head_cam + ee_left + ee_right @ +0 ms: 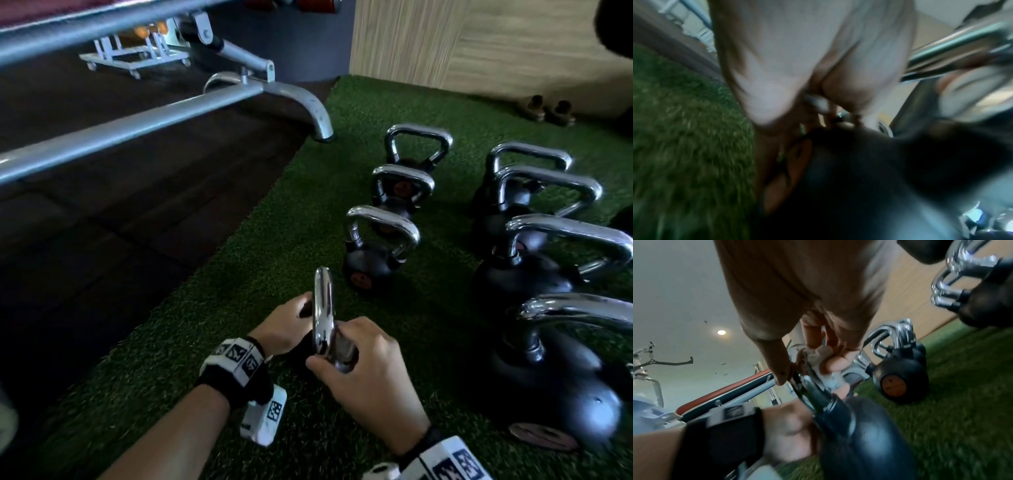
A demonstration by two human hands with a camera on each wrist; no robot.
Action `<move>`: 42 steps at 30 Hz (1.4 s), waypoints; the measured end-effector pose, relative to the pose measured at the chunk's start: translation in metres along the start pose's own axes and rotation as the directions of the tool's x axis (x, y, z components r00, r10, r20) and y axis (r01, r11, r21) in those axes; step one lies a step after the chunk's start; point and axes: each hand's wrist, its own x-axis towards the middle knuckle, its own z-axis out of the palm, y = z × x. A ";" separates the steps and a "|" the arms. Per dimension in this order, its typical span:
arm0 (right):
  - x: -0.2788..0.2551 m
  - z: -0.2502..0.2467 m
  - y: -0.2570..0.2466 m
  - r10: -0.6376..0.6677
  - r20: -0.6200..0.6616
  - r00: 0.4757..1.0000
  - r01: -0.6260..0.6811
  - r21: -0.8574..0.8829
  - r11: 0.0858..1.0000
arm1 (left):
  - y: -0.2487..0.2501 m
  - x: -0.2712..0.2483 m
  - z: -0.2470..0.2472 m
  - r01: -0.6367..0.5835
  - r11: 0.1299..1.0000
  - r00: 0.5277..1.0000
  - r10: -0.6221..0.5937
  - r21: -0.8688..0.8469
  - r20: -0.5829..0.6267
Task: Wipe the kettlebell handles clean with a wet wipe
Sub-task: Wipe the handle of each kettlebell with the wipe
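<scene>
A small black kettlebell with a chrome handle [323, 308] is tipped up on the green turf in front of me, its handle edge-on in the head view. My left hand [298, 318] grips its black ball [859, 434] from the left side. My right hand [330, 358] wraps the near part of the handle. In the right wrist view its thumb and fingers pinch a crumpled white wet wipe [818, 357] against the chrome bar [812, 391]. The left wrist view is blurred: palm [807, 56], dark ball [859, 178] and a stretch of chrome handle [962, 45].
Several more chrome-handled kettlebells stand in two rows on the turf [274, 240], the nearest small one [376, 253] just beyond my hands and a large one [555, 380] at right. A grey bench frame [171, 116] crosses the dark rubber floor at left. A wooden wall closes the back.
</scene>
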 end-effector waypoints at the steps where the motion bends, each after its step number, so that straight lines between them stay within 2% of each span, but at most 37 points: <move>1: 0.002 -0.006 0.003 -0.035 0.005 0.999 0.036 -0.005 0.999 | 0.000 -0.005 0.007 0.005 1.000 0.997 -0.008 -0.030 -0.079; 3: 0.006 -0.019 0.010 -0.081 0.021 0.996 0.082 -0.035 0.996 | 0.004 -0.018 0.021 0.007 0.991 0.971 -0.039 -0.136 -0.234; 5: 0.012 -0.031 0.021 -0.117 0.031 0.993 0.119 -0.067 0.991 | 0.010 -0.029 0.034 0.019 0.975 0.924 -0.101 -0.219 -0.369; 7: 0.014 -0.042 0.033 -0.149 0.051 0.987 0.153 -0.063 0.986 | 0.016 -0.039 0.044 0.033 0.969 0.884 -0.143 -0.245 -0.445; 11: 0.008 -0.054 0.057 -0.152 0.052 0.987 0.154 -0.041 0.987 | 0.024 -0.047 0.050 0.038 0.978 0.874 -0.133 -0.206 -0.467; 14: 0.001 -0.049 0.067 -0.168 0.017 0.986 0.169 -0.061 0.984 | 0.021 -0.047 0.046 0.020 0.976 0.896 -0.115 -0.218 -0.429; 16: 0.000 -0.048 0.070 -0.172 0.026 0.985 0.173 -0.066 0.983 | 0.014 -0.046 0.033 0.022 0.964 0.943 -0.108 -0.265 -0.316; 18: 0.003 -0.053 0.070 -0.147 0.080 0.986 0.149 -0.019 0.989 | 0.004 -0.043 0.007 0.027 0.946 0.998 -0.045 -0.324 -0.049; 19: 0.007 -0.061 0.069 -0.114 0.136 0.984 0.113 0.020 0.993 | 0.003 -0.039 -0.010 0.053 0.937 0.992 -0.010 -0.345 0.124; 20: 0.012 -0.069 0.068 -0.086 0.203 0.975 0.076 0.056 0.996 | 0.003 -0.033 -0.028 0.071 0.947 0.958 0.023 -0.315 0.285; 21: 0.019 -0.079 0.067 -0.064 0.263 0.963 0.043 0.084 0.996 | 0.009 -0.027 -0.046 0.047 0.979 0.916 0.038 -0.200 0.400; 22: 0.025 -0.088 0.065 -0.046 0.293 0.955 0.017 0.102 0.995 | 0.016 -0.016 -0.063 -0.002 1.000 0.898 0.010 -0.018 0.440; 23: 0.033 -0.096 0.063 -0.028 0.287 0.957 -0.005 0.115 0.993 | 0.024 -0.002 -0.077 -0.039 0.989 0.910 -0.023 0.140 0.413; 24: 0.041 -0.104 0.061 -0.009 0.248 0.969 -0.022 0.122 0.992 | 0.036 0.011 -0.090 -0.023 0.972 0.934 -0.063 0.234 0.351; 26: 0.059 -0.114 0.058 0.024 0.094 0.995 -0.038 0.144 0.989 | 0.068 0.036 -0.112 0.030 0.960 0.964 -0.102 0.278 0.246; 28: 0.078 -0.121 0.057 0.061 -0.077 0.995 -0.048 0.156 0.987 | 0.100 0.057 -0.127 0.017 0.962 0.977 -0.074 0.273 0.201; 30: 0.097 -0.126 0.054 0.094 -0.182 0.979 -0.062 0.171 0.983 | 0.127 0.071 -0.136 0.040 0.967 0.978 -0.089 0.251 0.187; 36: 0.140 -0.126 0.047 0.143 -0.335 0.931 -0.095 0.156 0.983 | 0.182 0.085 -0.146 0.001 0.926 0.967 -0.097 0.377 0.237; 42: 0.171 -0.121 0.044 0.153 -0.405 0.901 -0.116 0.114 0.987 | 0.175 0.106 -0.156 -0.021 0.894 0.967 -0.095 0.448 0.236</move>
